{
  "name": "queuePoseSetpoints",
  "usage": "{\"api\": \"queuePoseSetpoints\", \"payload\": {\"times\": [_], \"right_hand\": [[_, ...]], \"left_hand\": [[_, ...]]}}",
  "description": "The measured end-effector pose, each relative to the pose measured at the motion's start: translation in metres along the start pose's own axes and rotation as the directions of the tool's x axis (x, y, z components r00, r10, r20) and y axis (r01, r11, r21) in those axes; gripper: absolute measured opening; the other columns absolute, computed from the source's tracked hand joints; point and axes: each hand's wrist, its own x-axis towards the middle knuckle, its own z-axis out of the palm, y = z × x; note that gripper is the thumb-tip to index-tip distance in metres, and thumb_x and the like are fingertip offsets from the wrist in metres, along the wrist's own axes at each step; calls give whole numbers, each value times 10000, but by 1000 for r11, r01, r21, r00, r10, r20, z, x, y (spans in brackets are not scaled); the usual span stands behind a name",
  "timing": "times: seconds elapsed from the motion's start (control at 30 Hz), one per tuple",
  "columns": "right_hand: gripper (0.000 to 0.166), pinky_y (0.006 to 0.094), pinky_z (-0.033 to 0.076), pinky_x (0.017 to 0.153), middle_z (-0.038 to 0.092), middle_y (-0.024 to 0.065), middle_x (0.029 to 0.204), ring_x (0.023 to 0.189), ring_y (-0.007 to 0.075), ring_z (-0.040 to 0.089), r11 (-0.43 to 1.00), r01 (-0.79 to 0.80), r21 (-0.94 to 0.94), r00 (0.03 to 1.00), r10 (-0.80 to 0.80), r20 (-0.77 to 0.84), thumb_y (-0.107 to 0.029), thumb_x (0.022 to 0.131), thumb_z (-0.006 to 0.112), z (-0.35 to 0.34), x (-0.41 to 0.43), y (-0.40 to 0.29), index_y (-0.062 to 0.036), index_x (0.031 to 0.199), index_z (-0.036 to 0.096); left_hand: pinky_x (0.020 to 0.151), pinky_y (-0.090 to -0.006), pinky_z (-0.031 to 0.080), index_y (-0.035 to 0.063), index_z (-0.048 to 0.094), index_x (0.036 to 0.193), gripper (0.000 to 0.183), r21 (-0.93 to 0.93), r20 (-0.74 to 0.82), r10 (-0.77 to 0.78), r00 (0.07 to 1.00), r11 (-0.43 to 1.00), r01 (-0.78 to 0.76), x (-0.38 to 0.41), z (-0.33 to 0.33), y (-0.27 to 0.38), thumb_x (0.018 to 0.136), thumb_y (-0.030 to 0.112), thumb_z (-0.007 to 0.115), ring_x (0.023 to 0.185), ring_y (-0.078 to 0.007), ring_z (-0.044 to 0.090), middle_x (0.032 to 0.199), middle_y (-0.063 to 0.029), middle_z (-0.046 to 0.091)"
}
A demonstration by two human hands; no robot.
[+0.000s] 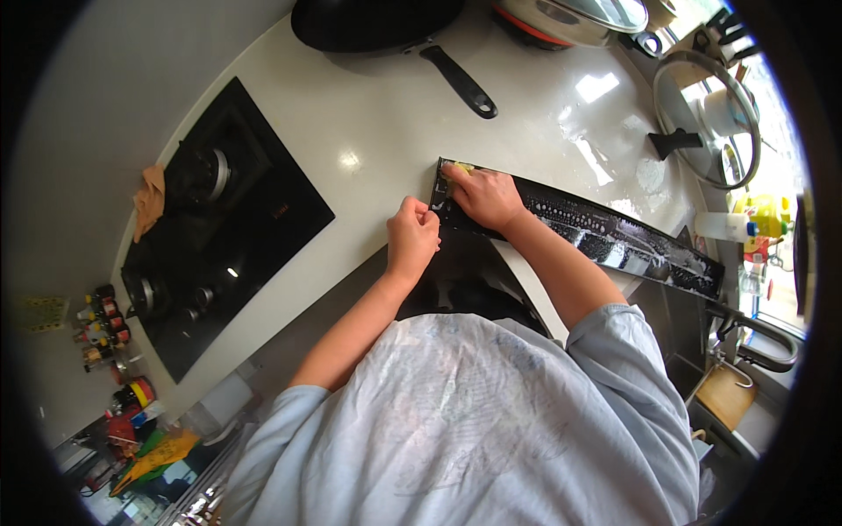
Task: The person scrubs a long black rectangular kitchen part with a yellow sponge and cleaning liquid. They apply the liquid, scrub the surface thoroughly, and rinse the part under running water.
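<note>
A long black panel (pixel 592 227) with rows of small holes or droplets lies across the counter, wet with white suds. My right hand (pixel 485 197) presses a yellow sponge or cloth (pixel 463 167) onto the panel's left end; the fingers cover most of it. My left hand (pixel 413 235) is at the panel's left edge, fingers curled against its near corner. How firmly it grips there is partly hidden. Below the panel, a glossy black curved surface (pixel 470 276) shows between my forearms.
A black glass cooktop (pixel 243 223) lies left, a brown cloth (pixel 150 200) at its far edge. A frying pan (pixel 381 23) and a lidded pot (pixel 559 23) stand beyond. At right are a glass lid (pixel 684 112), bottles (pixel 720 225) and a sink tap (pixel 756 335).
</note>
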Motion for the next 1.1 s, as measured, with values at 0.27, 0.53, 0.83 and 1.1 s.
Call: {"api": "queuePoseSetpoints", "payload": {"times": [0.27,0.53,0.83,1.1], "right_hand": [[202,456,511,637,666,128,797,739,324,652,974,85,208,996,-78,-43,-227,808,594,-2,-9,20,-127,983,619],[262,437,521,721,672,160,873,832,362,653,840,-191,508,976,216,10,-266,821,685,-1,-2,-13,-56,953,599],[313,337,506,737,664,117,890,784,217,638,402,-369,838,885,426,186,-154,783,736,19,-9,-1,-37,994,536],[252,371,495,780,601,143,940,864,301,599,676,-206,707,945,324,-34,-141,736,746,19,-14,-30,-26,854,556]], "left_hand": [[398,-260,476,-39,549,964,92,62,-113,1,994,998,6,-4,12,-3,923,42,564,482,-117,575,659,-81,603],[415,-278,431,3,549,931,159,29,-11,-270,963,962,270,-1,11,0,943,147,483,494,-134,534,626,-52,536],[395,-280,305,87,428,975,73,-128,184,-368,911,910,393,9,11,-3,934,141,401,456,-127,361,594,-7,393],[376,-273,314,71,487,854,208,-44,200,-290,936,952,304,9,9,-5,958,183,346,434,-111,379,597,-4,425]]}}
